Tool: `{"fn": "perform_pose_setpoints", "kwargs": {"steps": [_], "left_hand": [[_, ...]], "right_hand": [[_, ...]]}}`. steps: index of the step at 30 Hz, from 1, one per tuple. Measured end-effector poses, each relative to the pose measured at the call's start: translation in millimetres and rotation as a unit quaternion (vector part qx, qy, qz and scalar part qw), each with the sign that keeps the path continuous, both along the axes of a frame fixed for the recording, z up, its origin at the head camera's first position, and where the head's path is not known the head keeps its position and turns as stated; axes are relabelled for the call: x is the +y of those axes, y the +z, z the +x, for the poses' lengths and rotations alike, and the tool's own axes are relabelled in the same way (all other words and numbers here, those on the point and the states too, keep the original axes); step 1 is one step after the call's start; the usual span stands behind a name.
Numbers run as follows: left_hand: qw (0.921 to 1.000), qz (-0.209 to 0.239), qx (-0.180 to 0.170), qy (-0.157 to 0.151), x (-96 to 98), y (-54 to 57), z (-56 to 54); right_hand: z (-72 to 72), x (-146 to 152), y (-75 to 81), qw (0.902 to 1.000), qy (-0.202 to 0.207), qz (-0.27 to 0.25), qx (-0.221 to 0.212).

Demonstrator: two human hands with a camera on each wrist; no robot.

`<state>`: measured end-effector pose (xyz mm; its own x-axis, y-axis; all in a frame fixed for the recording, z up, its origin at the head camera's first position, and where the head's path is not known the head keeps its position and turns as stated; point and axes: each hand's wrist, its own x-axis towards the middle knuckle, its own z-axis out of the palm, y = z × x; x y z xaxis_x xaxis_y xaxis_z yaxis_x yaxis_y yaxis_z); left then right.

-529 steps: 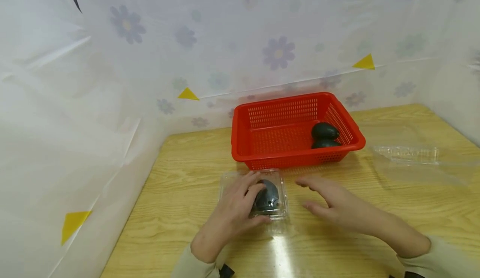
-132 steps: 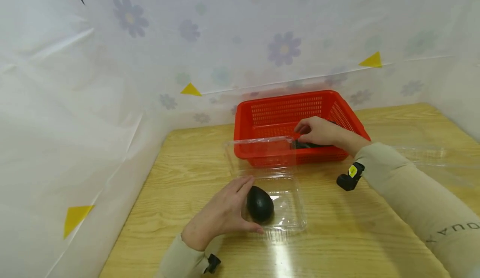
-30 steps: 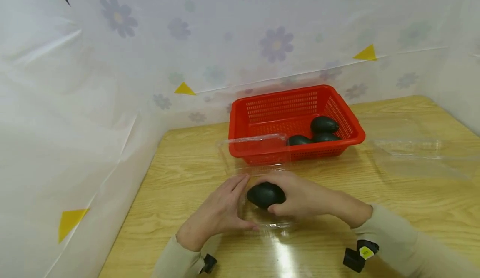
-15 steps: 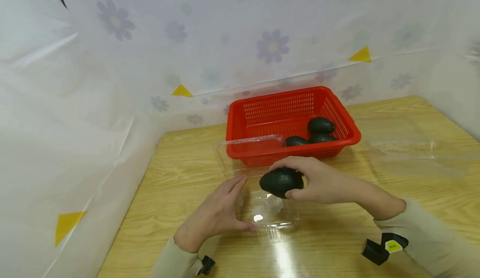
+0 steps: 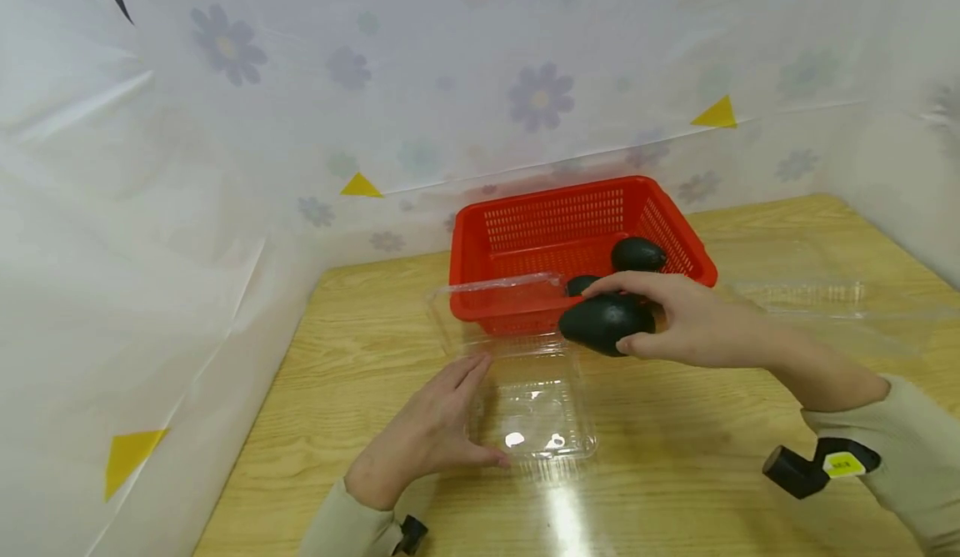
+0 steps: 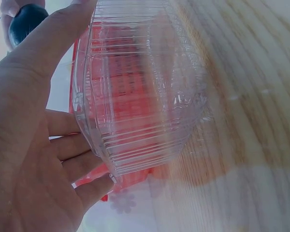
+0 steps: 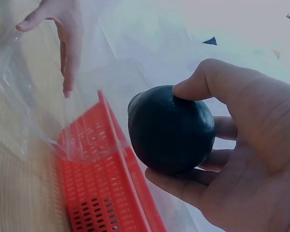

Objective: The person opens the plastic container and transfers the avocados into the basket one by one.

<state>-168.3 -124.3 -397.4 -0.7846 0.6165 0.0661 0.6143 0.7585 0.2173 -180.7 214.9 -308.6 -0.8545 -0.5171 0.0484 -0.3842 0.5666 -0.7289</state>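
Observation:
My right hand (image 5: 701, 323) grips a dark green avocado (image 5: 606, 323), thumb and fingers curled round it, above the front rim of the red basket (image 5: 517, 323). In the right wrist view, the avocado (image 7: 171, 130) has its rounded side toward the camera. My left hand (image 5: 427, 432) lies along the left side of a clear plastic clamshell box (image 5: 536, 415), thumb and fingers spread and touching its rim, as the left wrist view shows on the box (image 6: 135, 111). The box holds nothing. Its lid (image 5: 498, 319) stands raised at the back, overlapping the basket.
Inside the basket lie more avocados, one (image 5: 637, 254) at the right and another (image 5: 581, 285) near the front, partly behind my right hand. Clear plastic packaging (image 5: 817, 298) lies on the wooden table (image 5: 375, 357) at the right. A flowered plastic sheet (image 5: 420, 82) hangs behind.
My right hand has lifted the avocado out of the clear box and carried it up and right to the basket. The left hand has stayed at the box.

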Motion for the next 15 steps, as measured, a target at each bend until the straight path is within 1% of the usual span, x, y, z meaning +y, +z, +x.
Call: {"fn": "perform_pose_setpoints", "kwargs": {"steps": [2, 4, 9, 15], "left_hand": [[1.0000, -0.002, 0.000, 0.001, -0.3, -0.1, -0.2], [1.0000, -0.004, 0.000, 0.000, -0.5, -0.6, -0.3], [1.0000, -0.007, 0.004, 0.000, -0.4, -0.8, 0.0], [1.0000, -0.008, 0.004, 0.001, -0.3, -1.1, 0.1]], "right_hand": [[-3.0, 4.6, 2.4, 0.9999, -0.008, 0.006, 0.003], [-7.2, 8.7, 4.2, 0.9998, -0.011, 0.010, 0.016], [-20.8, 16.2, 9.4, 0.9985, -0.025, 0.027, 0.040], [-40.6, 20.0, 9.6, 0.9963, -0.055, 0.053, 0.038]]}}
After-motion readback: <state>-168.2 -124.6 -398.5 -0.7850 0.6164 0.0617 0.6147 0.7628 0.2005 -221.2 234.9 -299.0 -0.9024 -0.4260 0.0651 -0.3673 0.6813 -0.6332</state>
